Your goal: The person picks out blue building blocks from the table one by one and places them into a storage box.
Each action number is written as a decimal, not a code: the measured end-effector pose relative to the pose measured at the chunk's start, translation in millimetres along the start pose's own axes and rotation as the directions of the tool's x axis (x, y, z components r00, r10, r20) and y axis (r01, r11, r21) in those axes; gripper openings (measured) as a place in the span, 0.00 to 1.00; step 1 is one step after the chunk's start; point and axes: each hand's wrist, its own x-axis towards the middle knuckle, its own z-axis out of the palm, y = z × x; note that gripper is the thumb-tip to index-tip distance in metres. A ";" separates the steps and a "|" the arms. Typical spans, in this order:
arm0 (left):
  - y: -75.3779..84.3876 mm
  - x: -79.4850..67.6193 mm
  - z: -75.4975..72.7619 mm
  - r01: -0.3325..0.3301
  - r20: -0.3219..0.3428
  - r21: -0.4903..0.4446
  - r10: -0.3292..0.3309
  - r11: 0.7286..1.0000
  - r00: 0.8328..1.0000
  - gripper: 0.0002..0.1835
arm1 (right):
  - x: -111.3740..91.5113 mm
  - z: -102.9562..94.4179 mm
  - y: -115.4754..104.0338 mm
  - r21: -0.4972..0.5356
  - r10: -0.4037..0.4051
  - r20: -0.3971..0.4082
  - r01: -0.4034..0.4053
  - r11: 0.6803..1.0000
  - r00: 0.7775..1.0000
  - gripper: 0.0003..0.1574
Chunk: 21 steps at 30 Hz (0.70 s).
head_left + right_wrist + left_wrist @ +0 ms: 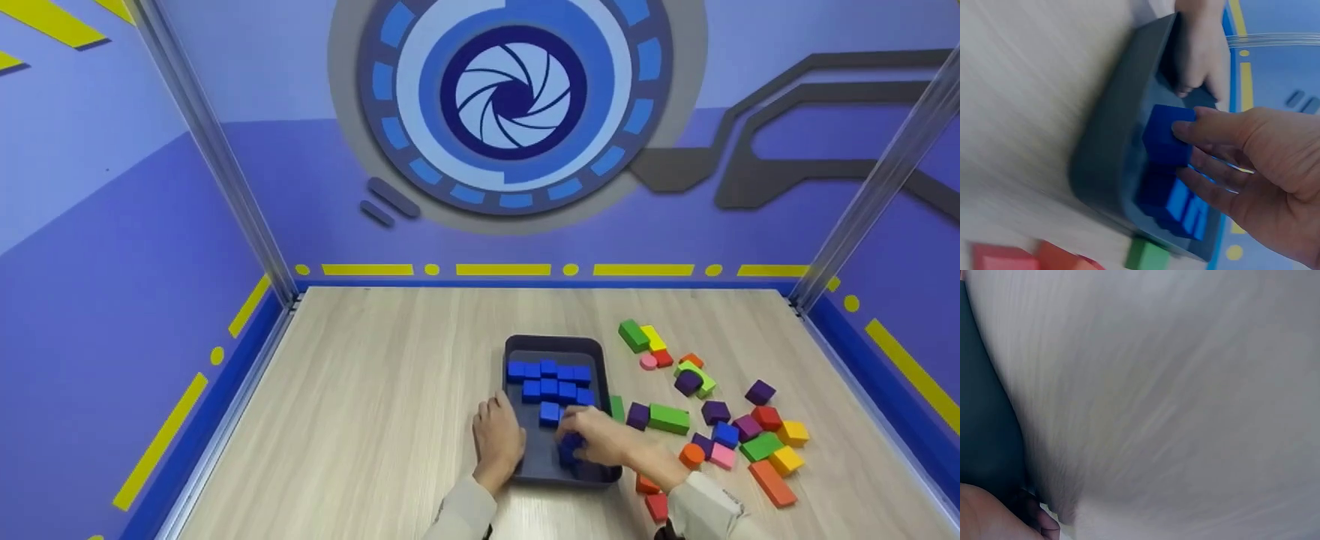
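Observation:
A dark grey tray holds several blue cubes, grouped in uneven rows toward its far end. On the tray's left side wall, my left hand grips the rim, its thumb on the inner side. The left wrist view catches only part of this hand beside the dark tray wall. Over the near right part of the tray, my right hand pinches a blue cube between thumb and fingers. Close by this cube in the right wrist view are more blue cubes inside the tray.
Right of the tray, loose blocks lie scattered: a long green block, purple cubes, an orange block, a pink block and a blue cube. Patterned walls enclose the wooden table.

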 end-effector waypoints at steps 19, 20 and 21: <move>-1.8 -2.2 3.3 0.006 0.039 -0.097 -0.002 0.995 0.999 0.37 | -58.2 -19.2 40.0 0.068 0.318 -0.325 -0.313 0.947 0.891 0.20; -1.6 -2.3 2.4 0.006 0.042 -0.103 -0.002 0.995 0.999 0.36 | -67.2 -23.6 46.1 0.067 0.375 -0.353 -0.377 0.924 0.857 0.20; -1.2 -2.4 1.6 0.005 0.043 -0.105 -0.001 0.994 0.999 0.36 | -76.4 -26.7 52.2 0.069 0.433 -0.375 -0.441 0.895 0.820 0.20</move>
